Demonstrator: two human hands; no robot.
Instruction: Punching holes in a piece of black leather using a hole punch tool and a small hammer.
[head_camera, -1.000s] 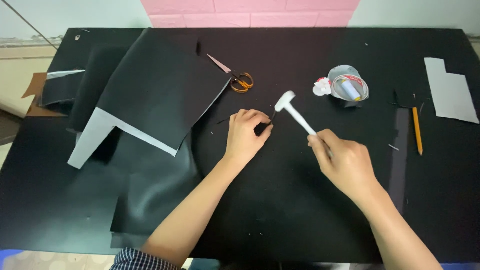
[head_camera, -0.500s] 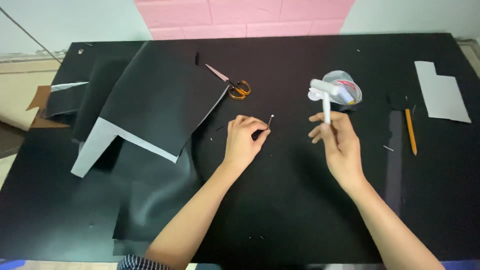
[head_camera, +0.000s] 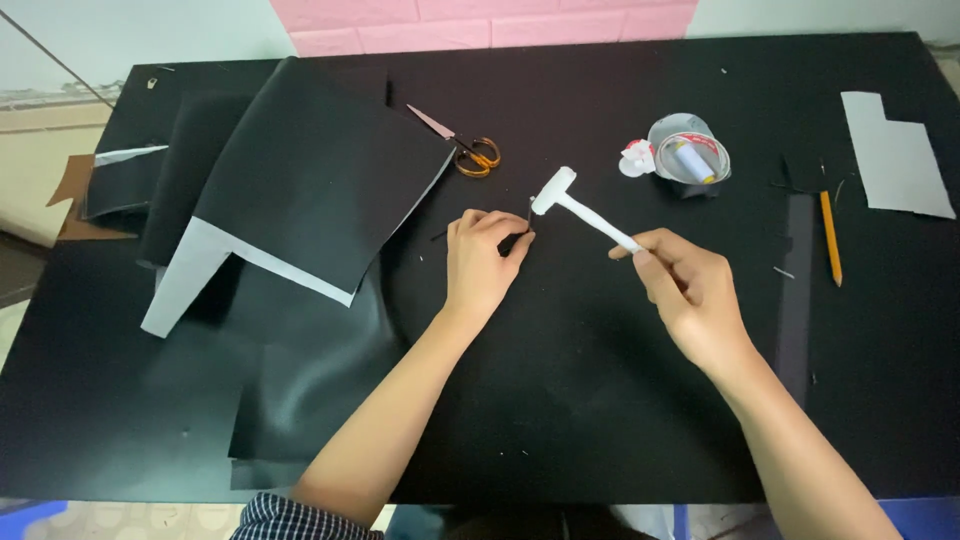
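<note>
My right hand (head_camera: 690, 290) grips the handle of a small white hammer (head_camera: 575, 205), whose head sits low, just above a thin metal punch (head_camera: 529, 212). The punch stands upright on the black table (head_camera: 600, 400), pinched between the fingers of my left hand (head_camera: 483, 262). Hammer head and punch top are touching or nearly so. What lies under the punch tip is hidden against the dark surface.
Large black sheets with grey undersides (head_camera: 310, 190) lie at the left. Orange-handled scissors (head_camera: 465, 145) rest behind my left hand. A clear round tub with a spool (head_camera: 690, 160) stands at the back right, with a pencil (head_camera: 831, 238) and a grey cut piece (head_camera: 895, 155) further right.
The hammer was raised upright half a second ago and has now swung back down onto the punch. My left hand has stayed in place.
</note>
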